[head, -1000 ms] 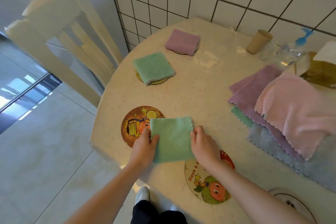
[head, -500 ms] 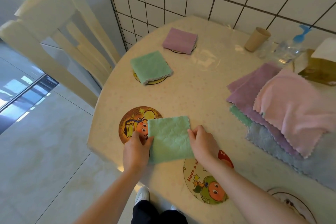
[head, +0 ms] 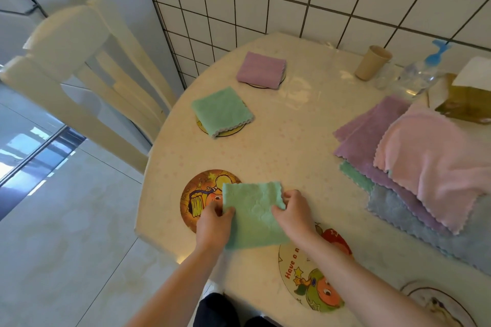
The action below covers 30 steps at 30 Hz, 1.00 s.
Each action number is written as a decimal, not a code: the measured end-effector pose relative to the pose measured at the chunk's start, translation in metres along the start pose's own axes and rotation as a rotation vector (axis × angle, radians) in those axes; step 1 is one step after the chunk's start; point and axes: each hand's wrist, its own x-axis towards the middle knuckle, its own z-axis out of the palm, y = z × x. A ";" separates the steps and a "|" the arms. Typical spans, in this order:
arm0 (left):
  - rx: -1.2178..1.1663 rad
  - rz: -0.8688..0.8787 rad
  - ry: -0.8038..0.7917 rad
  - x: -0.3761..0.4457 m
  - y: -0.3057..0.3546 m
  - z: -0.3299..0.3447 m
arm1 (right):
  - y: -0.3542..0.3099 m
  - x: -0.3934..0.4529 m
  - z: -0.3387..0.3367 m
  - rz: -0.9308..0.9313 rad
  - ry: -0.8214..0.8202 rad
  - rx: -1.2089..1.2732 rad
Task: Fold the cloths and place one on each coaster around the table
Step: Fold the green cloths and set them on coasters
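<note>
Both hands have been lifting the far edge of the folded green cloth (head: 253, 216) since a second ago, when it was lying flat under their fingers; now its top edge is rising and crumpling a little. Low and left of centre in the frame, the left hand (head: 214, 227) is pinching the cloth's left edge, fingers closed on it, just over the orange cartoon coaster (head: 198, 198), which is lying half uncovered. To its right, the right hand (head: 293, 214) is gripping the cloth's upper right corner, also closed on the fabric.

Higher up, left of centre, a folded green cloth (head: 221, 111) is already sitting on a coaster, and just right of it a folded purple cloth (head: 261, 69) is covering another. So two places appear to be done, and the third looks close to being set.

Along the bottom edge, the "Have a" coaster (head: 313, 279) is waiting bare, and a plate-like coaster (head: 441, 305) in the lower right corner is bare too. At the right edge, a pile of unfolded cloths (head: 430, 164), pink on top, is waiting to be folded.
</note>
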 end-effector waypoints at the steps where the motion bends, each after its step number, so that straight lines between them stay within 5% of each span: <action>1: -0.082 -0.018 -0.022 0.001 0.003 -0.003 | -0.004 0.001 0.000 0.078 -0.039 0.119; 4: -0.213 -0.055 -0.056 0.005 0.013 -0.014 | -0.014 -0.001 0.001 0.238 -0.141 0.360; 8: -0.202 0.023 -0.094 0.022 0.022 -0.043 | -0.034 -0.004 0.013 0.163 -0.084 0.423; 24: 0.260 0.281 -0.231 0.113 0.012 -0.110 | -0.069 -0.002 0.080 0.215 0.110 0.292; 30: 0.774 0.693 -0.161 0.107 0.022 -0.109 | -0.068 -0.003 0.080 0.163 0.154 0.248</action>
